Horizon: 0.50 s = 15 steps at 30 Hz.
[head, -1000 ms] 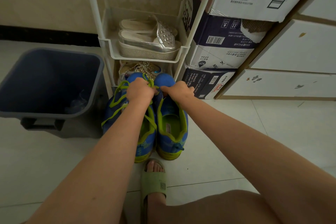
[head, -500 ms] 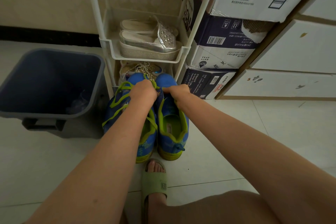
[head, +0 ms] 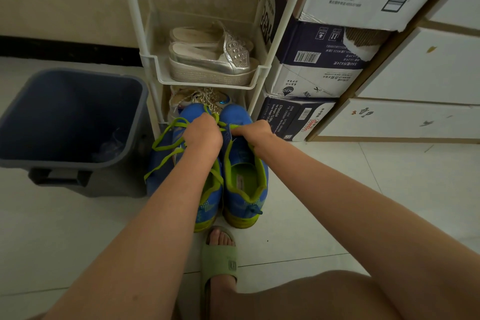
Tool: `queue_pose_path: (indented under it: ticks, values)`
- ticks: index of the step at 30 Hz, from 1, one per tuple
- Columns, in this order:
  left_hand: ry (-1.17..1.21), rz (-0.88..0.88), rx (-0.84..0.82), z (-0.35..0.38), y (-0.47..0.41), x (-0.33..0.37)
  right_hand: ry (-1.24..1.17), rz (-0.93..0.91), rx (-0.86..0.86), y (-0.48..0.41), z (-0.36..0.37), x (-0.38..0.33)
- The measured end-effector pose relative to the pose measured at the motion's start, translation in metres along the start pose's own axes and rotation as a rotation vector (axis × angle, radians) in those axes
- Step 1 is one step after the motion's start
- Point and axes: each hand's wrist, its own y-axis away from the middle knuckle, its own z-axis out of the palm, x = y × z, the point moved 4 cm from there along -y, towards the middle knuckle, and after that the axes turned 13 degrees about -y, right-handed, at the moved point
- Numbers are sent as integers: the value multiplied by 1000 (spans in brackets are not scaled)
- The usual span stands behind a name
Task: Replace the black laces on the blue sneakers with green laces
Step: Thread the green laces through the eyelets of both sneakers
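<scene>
Two blue sneakers with lime-green trim stand side by side on the tile floor, toes toward a white rack. The left sneaker (head: 161,161) carries loose green laces (head: 166,147) looping over its side. The right sneaker (head: 244,171) shows its green insole. My left hand (head: 202,131) is closed on green lace between the two toes. My right hand (head: 253,131) pinches a green lace at the right sneaker's tongue. No black laces are visible.
A dark blue bin (head: 65,117) sits left of the sneakers. The white shoe rack (head: 207,78) holds silver sandals (head: 210,60). Stacked cardboard boxes (head: 317,70) and white drawers (head: 415,80) stand to the right. My foot in a green slipper (head: 220,260) rests behind the heels.
Both hands have drawn slightly closer together over the toes of the sneakers; the sneakers and the loose lace loops stay where they were.
</scene>
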Motion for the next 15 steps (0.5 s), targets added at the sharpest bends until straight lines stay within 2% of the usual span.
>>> queue_pose_path:
  ticks: [3,6,8,11,13,15]
  values:
    - [48,-9,20,-2,1,-2,14,-21,11,6,-5,-6]
    - [197,-17,86,-3,0,-8,178,-260,55,10,-16,-27]
    - [349,-40,112,-3,1,-11,294,-409,0,16,-9,-38]
    - [541,-45,118,-8,-1,-12,518,-496,-80,18,8,-38]
    - [668,-12,84,-15,-3,-11,457,-523,-134,22,11,-40]
    - [729,55,48,-25,-2,-8,206,-452,-230,26,8,-46]
